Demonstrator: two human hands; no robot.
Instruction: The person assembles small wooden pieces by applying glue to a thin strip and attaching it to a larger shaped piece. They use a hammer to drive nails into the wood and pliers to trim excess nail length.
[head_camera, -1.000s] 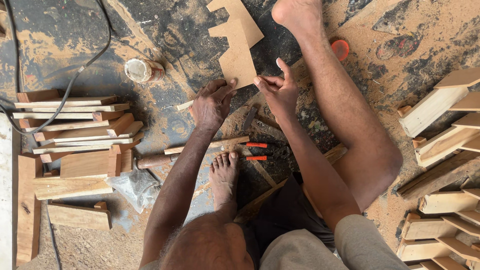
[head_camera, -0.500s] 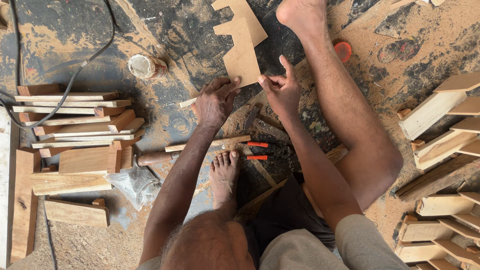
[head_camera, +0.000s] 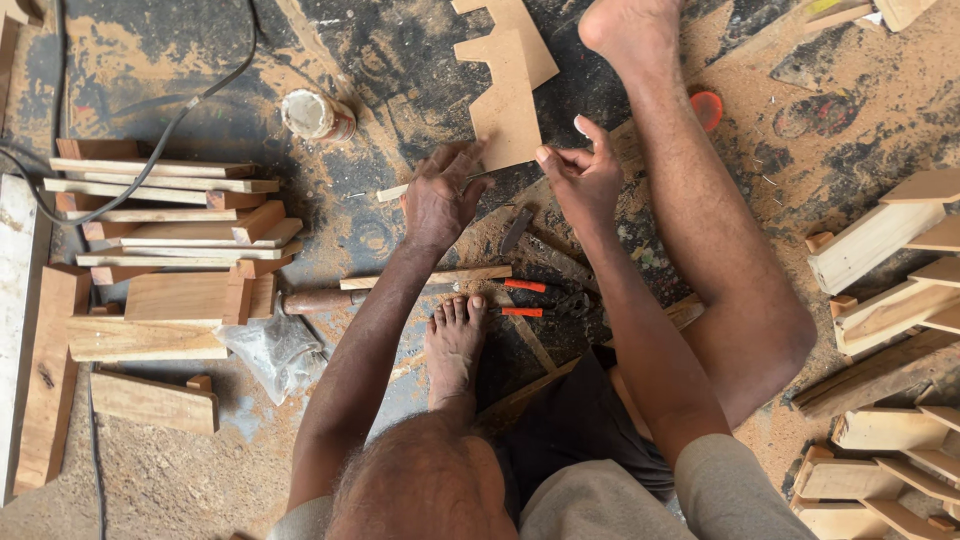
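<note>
Leftmost, stacked wood offcuts on the sawdusty floor, small glue pot beyond. Left hand lies flat, fingers spread, pressing the lower edge of a notched board. Right hand pinches the board's near corner, fingers together. Orange-handled pliers lie beside the foot.

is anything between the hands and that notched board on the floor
Nothing visible. The left hand already rests on the lower edge of the notched board, and the right hand sits just beside that edge with only bare, dusty floor between.
</note>
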